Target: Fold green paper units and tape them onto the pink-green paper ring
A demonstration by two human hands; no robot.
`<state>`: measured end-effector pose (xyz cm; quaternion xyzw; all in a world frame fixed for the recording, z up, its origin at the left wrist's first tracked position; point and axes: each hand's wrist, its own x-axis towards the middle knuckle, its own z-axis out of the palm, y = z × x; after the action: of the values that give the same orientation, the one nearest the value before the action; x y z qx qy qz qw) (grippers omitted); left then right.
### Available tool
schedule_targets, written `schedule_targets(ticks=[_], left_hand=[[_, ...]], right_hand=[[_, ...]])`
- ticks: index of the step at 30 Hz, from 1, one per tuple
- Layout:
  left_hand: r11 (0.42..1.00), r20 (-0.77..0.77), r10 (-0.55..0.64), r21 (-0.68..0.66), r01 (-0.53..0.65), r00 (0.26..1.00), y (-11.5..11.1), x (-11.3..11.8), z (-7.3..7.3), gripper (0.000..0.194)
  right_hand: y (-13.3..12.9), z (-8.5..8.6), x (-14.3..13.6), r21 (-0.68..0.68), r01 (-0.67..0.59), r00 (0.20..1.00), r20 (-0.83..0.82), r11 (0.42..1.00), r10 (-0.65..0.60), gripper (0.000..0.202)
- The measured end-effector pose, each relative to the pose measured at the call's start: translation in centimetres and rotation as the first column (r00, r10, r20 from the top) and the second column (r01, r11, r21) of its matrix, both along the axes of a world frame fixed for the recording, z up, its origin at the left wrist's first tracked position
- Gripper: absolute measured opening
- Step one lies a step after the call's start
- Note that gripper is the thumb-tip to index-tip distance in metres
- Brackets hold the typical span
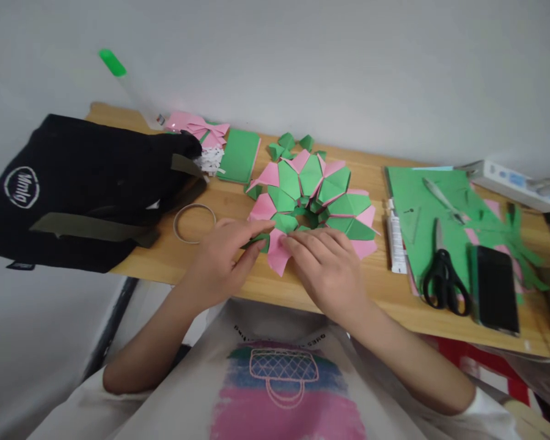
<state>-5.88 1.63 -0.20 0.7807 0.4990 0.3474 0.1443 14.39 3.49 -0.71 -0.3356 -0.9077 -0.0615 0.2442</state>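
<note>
A ring-shaped folded paper flower [310, 174] in green and pink lies on the wooden table in front of me, with a hole at its centre. My left hand [222, 260] is at its near left side, thumb and fingers closed on a green folded paper piece [262, 241] partly hidden by them. My right hand [327, 269] grips the near edge of the flower, its thumb against a pink petal [279, 252]. The fingers cover part of the near petals. Small green folded pieces [286, 142] lie just behind the flower.
A black bag [96, 165] lies at left beside a tape-like ring [195, 223]. Green paper squares [241, 156] sit at the back. At right are a glue tube [396, 238], green sheets [421, 208], black-handled scissors [443, 275] and a phone [495, 287]. The wall stands behind.
</note>
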Motion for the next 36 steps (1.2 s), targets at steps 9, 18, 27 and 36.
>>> schedule_targets(ticks=[9,18,27,36], left_hand=[[0.973,0.241,0.102,-0.226,-0.047,0.965,0.2,0.0,-0.3,0.022],[0.991,0.085,0.046,-0.132,-0.034,0.995,0.7,0.4,0.5,0.027],[0.972,0.031,0.130,-0.202,-0.121,0.991,1.2,1.5,1.5,0.032],[0.897,0.011,0.144,-0.424,-0.126,0.990,1.3,1.5,1.9,0.066]], right_hand=[[0.1,0.1,-0.1,0.104,0.011,0.998,-0.056,0.995,-0.005,0.019],[0.0,0.2,-0.4,0.116,0.024,0.999,-0.039,0.993,-0.019,0.023],[-0.1,0.3,-0.4,0.091,0.042,0.998,-0.051,0.995,-0.038,0.026],[0.0,0.0,0.0,0.081,0.048,0.997,-0.069,0.996,-0.042,0.025]])
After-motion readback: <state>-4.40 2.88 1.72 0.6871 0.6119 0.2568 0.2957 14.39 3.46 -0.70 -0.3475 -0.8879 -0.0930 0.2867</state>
